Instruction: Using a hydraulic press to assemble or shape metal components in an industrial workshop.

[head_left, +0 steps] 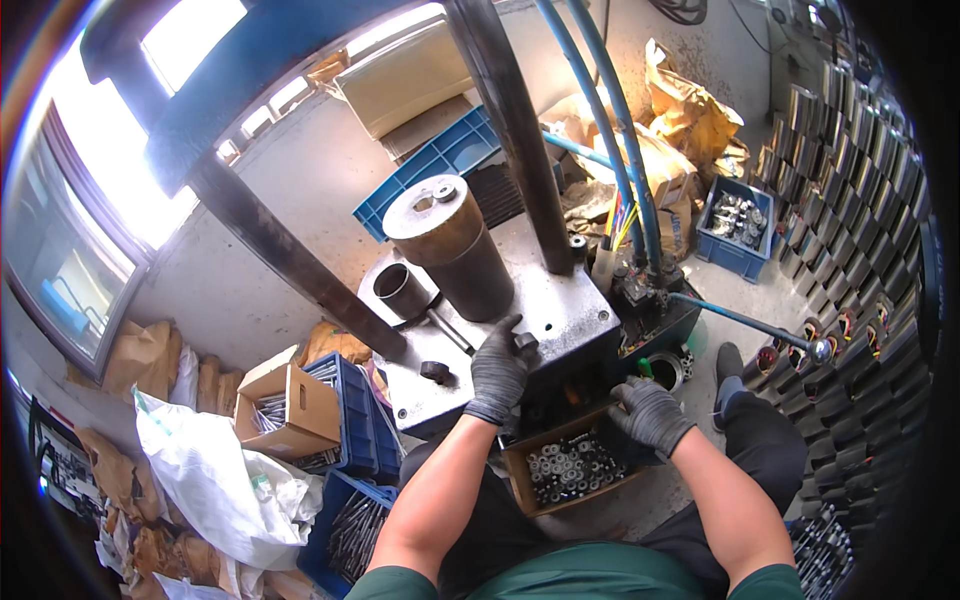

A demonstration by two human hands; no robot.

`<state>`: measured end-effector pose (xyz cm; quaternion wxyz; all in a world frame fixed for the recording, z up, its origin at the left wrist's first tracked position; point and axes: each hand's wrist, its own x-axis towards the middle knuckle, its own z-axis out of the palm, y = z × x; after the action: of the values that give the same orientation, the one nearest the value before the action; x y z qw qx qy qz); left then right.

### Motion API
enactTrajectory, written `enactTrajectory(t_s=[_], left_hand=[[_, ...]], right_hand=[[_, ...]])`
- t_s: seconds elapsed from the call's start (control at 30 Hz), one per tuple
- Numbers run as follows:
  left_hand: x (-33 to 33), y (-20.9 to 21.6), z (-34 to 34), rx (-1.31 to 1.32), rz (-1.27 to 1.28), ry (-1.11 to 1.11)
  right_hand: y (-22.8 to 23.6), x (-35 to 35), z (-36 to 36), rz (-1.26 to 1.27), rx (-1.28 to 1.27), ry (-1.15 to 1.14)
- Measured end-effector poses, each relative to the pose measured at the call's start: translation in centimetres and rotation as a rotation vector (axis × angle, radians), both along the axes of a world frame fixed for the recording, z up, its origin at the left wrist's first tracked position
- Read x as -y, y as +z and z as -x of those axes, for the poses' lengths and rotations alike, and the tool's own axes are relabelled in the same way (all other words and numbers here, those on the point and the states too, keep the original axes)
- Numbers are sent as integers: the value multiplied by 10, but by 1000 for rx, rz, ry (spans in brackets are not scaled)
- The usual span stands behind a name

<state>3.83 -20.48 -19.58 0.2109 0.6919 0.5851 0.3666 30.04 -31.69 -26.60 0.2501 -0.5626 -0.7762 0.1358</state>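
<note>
My left hand (497, 374), in a dark grey glove, lies at the front of the press table (575, 318). Its fingers are closed around a small dark round part (525, 345). A slim metal rod (452, 331) lies against the fingers, pointing back toward a short dark tube (398, 290). Behind stands a thick metal cylinder (465, 262) with a small ring (444, 193) on top. A dark nut-like piece (435, 372) sits left of the hand. My right hand (655, 417), gloved likewise, hovers by a box of small metal rings (575, 468), fingers loosely bent and apart, with nothing visible in them.
Dark press columns (515, 130) rise behind the table. Blue hoses (622, 130) and a lever (745, 325) are to the right. Stacked metal tubes (850, 230) line the right side. Blue crates (365, 430), a carton (285, 405) and a white sack (215, 480) stand left.
</note>
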Motion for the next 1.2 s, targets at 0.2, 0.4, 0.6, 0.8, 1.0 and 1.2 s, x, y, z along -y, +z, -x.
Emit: enactTrajectory(t_s=[0.2,0.4,0.6,0.8,1.0,1.2], left_hand=[[37,49,-10,91,-599,-135],[35,70,14,192,-412,-128],[-41,174,61,-147,-682,4],[-91,214,89,-403,-558,-54],[-122,208,106,-329,-316,21],[-142,220,81,-259,-151,33]], right_hand=[[75,19,2,-51,-234,35],[100,34,0,-188,-198,183],[101,43,4,-174,-169,290],[90,40,5,-155,-95,321],[95,43,10,-42,-8,378],[90,45,11,41,24,404]])
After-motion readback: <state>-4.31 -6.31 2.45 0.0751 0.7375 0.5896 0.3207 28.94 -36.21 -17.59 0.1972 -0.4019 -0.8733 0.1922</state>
